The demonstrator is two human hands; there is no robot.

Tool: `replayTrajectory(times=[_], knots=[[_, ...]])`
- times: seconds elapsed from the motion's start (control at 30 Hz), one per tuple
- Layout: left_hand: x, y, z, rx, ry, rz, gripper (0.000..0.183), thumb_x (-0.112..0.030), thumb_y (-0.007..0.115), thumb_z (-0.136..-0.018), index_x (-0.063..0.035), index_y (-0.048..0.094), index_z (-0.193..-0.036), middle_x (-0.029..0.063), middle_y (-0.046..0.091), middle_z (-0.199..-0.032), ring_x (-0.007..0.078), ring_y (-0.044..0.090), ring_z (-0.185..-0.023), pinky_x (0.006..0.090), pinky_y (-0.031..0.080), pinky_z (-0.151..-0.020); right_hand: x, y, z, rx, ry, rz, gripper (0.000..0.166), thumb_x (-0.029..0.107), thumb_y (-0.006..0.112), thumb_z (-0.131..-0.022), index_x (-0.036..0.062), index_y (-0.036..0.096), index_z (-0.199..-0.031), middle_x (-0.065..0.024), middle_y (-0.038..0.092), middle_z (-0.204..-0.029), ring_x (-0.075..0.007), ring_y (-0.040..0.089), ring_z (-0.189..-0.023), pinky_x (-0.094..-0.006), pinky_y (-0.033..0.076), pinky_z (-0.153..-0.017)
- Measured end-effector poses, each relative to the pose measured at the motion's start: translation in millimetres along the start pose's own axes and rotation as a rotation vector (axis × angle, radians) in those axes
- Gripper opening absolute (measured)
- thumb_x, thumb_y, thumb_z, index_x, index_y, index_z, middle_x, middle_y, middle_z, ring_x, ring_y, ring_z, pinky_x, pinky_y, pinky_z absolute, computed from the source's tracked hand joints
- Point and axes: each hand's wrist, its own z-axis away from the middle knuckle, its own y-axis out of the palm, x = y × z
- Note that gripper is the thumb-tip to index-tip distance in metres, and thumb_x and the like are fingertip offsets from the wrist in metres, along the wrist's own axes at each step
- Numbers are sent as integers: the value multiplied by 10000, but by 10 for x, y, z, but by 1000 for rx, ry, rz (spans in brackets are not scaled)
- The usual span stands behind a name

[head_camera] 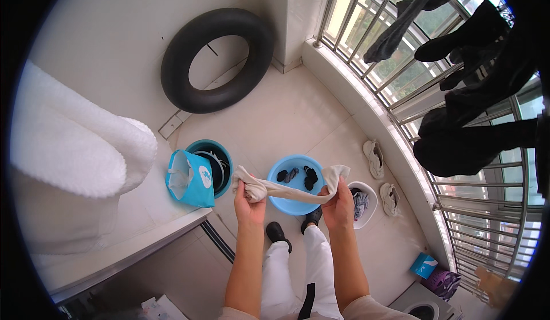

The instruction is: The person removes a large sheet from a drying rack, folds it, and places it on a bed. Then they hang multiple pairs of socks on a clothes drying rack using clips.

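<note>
A cream-coloured cloth (296, 193), which looks like a long sock, is stretched between my two hands. My left hand (250, 206) grips its bunched end. At the other end, my right hand (340, 203) holds the cloth where it bends upward. Below and beyond it, a light blue plastic basin (296, 208) stands on the floor with a few dark and grey socks (310, 178) lying inside. The cloth hides part of the basin. Beside my right hand is a white basin (373, 204) with crumpled grey fabric (360, 204) in it.
A blue bag (189, 191) leans on a teal bucket (227, 165) at left. A black inner tube (176, 70) rests against the wall. White shoes (374, 159) stand by the railing (386, 105), where dark socks (455, 148) hang. White towels (73, 139) hang left. A washing machine (412, 303) is lower right.
</note>
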Motion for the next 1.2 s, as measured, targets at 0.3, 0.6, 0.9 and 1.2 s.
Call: replayTrajectory(times=[0.3, 0.6, 0.9, 1.2], knots=[[-344, 657, 253, 59, 156, -704, 332, -181, 475, -912, -88, 428, -1226, 50, 512, -1102, 157, 516, -971, 302, 431, -805, 1201, 183, 639, -70, -305, 354, 284, 354, 463, -922, 102, 465, -790, 28, 376, -560, -71, 332, -456, -229, 259, -408], [226, 1560, 1070, 824, -141, -2044, 462, -416, 569, -835, -103, 561, -1175, 91, 624, -885, 123, 579, -736, 274, 460, -640, 1939, 256, 971, 117, -355, 492, 236, 227, 612, -854, 46, 580, -1002, -25, 597, -822, -93, 560, -728, -225, 438, -663], [1053, 2520, 2042, 1249, 289, -1750, 301, -260, 652, -799, -53, 608, -1012, 59, 595, -654, 119, 524, -570, 245, 413, -529, 2296, 514, 1198, 155, -513, 777, 161, 162, 696, -787, 27, 616, -823, 29, 579, -733, -42, 496, -689, -202, 407, -607], [1128, 2816, 2317, 1325, 213, -1659, 298, -119, 584, -843, -36, 570, -1128, 45, 622, -872, 51, 477, -585, 205, 408, -536, 2783, 454, 1271, 310, -553, 594, 213, 236, 593, -873, 24, 613, -877, 31, 556, -757, -39, 461, -715, -196, 376, -639]])
